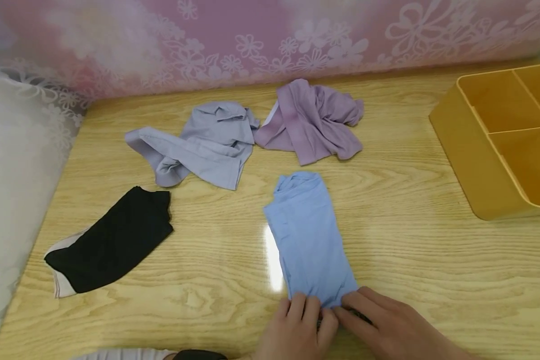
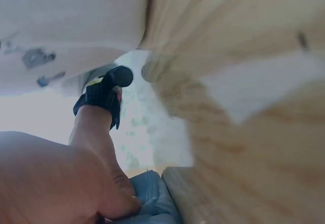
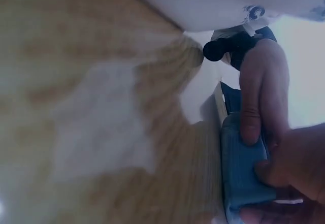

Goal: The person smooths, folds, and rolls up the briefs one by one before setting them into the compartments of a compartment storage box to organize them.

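Observation:
A light blue garment [image 1: 308, 240], folded into a long narrow strip, lies on the wooden table in front of me. At its near end my left hand [image 1: 297, 327] pinches the edge, fingers bent over the cloth. Close beside it, my right hand [image 1: 393, 325] grips the near right corner between thumb and fingers. The two thumbs almost meet at the middle of that edge. In the right wrist view the blue cloth [image 3: 241, 163] shows a thick rounded fold under the fingers. A bit of the blue cloth [image 2: 152, 198] also appears at the bottom of the left wrist view.
A grey-blue garment [image 1: 216, 145] and a mauve garment [image 1: 312, 122] lie crumpled toward the back. To the left is a folded black garment [image 1: 117, 240] with a pale lining. A yellow divided box [image 1: 472, 165] stands at right. Behind hangs a pink flowered cloth [image 1: 252, 45].

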`<state>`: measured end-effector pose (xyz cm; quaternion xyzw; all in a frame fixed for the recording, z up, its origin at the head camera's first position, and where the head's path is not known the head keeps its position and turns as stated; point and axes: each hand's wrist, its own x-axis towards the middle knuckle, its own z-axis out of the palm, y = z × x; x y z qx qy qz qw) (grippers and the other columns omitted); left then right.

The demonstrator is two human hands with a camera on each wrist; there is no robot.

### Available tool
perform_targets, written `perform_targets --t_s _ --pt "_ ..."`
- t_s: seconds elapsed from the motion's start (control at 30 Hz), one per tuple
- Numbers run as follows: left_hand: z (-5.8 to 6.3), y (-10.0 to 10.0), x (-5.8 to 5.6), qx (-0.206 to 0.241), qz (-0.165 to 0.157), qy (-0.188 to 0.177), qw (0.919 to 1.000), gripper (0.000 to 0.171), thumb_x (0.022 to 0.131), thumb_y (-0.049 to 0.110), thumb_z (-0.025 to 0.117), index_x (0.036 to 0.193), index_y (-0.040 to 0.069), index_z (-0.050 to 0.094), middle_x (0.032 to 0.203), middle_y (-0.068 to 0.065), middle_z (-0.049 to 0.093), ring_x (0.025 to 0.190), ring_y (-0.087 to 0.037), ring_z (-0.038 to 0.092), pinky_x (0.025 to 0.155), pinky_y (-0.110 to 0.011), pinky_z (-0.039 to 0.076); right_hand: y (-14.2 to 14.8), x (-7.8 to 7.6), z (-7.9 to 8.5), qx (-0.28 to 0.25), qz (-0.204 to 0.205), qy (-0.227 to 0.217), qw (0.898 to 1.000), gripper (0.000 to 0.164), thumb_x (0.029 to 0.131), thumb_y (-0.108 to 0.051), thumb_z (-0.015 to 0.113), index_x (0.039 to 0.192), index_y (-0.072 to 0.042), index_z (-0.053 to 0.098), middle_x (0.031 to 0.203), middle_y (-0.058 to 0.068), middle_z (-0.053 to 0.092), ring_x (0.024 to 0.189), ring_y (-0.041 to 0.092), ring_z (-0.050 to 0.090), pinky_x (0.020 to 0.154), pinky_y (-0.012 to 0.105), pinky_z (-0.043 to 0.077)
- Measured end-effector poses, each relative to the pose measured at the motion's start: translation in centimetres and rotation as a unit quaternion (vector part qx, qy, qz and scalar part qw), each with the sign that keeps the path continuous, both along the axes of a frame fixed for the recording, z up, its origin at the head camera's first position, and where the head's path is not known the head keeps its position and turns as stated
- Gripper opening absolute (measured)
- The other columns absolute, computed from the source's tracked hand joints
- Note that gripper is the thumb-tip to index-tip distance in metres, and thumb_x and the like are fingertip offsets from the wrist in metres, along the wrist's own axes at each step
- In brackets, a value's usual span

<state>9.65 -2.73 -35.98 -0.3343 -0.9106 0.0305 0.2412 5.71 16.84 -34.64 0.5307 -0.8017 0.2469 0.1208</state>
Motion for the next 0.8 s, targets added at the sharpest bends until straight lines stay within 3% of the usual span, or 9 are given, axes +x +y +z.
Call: perform_targets --t_s 0.07,0.13,0.23,0.37,0.53,0.67,0.8 --pt "0.3 -0.2 -0.3 0.013 0.001 -0.008 0.9999 0.029 0.104 0.008 0.020 0.089 0.017 0.044 0.069 0.003 0.040 0.060 -0.011 0.035 0.053 -0.020 0.027 -0.1 -0.2 0.0 0.010 -0.019 -0.016 1.000 0.050 0.104 -0.043 0.033 0.102 -0.008 0.068 0.098 -0.004 0.054 0.082 0.007 0.048 0.063 0.014 0.040" --pt "0.4 -0.3 -0.7 0.025 -0.005 0.008 0.9996 0.028 0.104 0.009 0.023 0.088 0.017 0.044 0.065 0.003 0.039 0.056 -0.010 0.033 0.050 -0.020 0.023 -0.3 -0.5 0.0 0.012 -0.036 -0.018 0.999 0.048 0.107 -0.033 0.027 0.104 -0.008 0.069 0.096 -0.004 0.054 0.079 0.007 0.048 0.058 0.012 0.039" --pt "0.8 -0.5 -1.1 0.036 -0.018 0.027 0.9988 0.031 0.103 0.009 0.026 0.083 0.017 0.048 0.070 0.002 0.048 0.057 -0.011 0.038 0.050 -0.021 0.025 -0.7 -0.9 -0.2 0.001 -0.054 -0.005 0.999 0.048 0.107 -0.017 0.019 0.104 -0.006 0.066 0.093 -0.002 0.058 0.074 0.008 0.051 0.054 0.014 0.041" --pt "1.7 -0.6 -1.4 0.039 -0.048 0.042 0.9972 0.037 0.101 0.007 0.031 0.078 0.019 0.057 0.087 -0.001 0.057 0.069 -0.014 0.048 0.058 -0.025 0.037 -1.0 -1.1 0.0 0.002 -0.075 0.044 0.996 0.045 0.107 -0.013 0.022 0.092 -0.011 0.064 0.094 0.001 0.059 0.075 0.013 0.052 0.056 0.020 0.043" --pt "2.6 -0.9 -1.0 -0.011 -0.087 0.027 0.9958 0.046 0.099 0.003 0.029 0.078 0.020 0.067 0.082 0.001 0.060 0.074 -0.013 0.055 0.065 -0.024 0.046 -0.6 -1.1 0.0 0.007 -0.039 0.114 0.993 0.046 0.107 -0.010 0.026 0.085 -0.008 0.067 0.092 0.003 0.061 0.081 0.017 0.055 0.065 0.028 0.045" --pt "2.9 -1.2 -0.7 -0.038 -0.083 -0.011 0.9958 0.051 0.100 0.003 0.023 0.086 0.013 0.071 0.085 -0.003 0.064 0.077 -0.015 0.061 0.071 -0.024 0.051 0.0 -0.5 -0.1 0.025 -0.024 0.128 0.991 0.048 0.107 -0.026 0.029 0.090 -0.004 0.068 0.095 0.006 0.065 0.087 0.020 0.060 0.069 0.029 0.048" --pt "2.9 -1.3 -1.0 -0.044 -0.084 0.000 0.9955 0.051 0.098 0.001 0.022 0.085 0.008 0.071 0.080 -0.006 0.066 0.073 -0.015 0.062 0.068 -0.025 0.052 0.3 -0.1 0.0 0.042 -0.037 0.103 0.993 0.060 0.104 -0.048 0.030 0.098 -0.001 0.067 0.102 0.008 0.067 0.092 0.021 0.062 0.071 0.030 0.049"
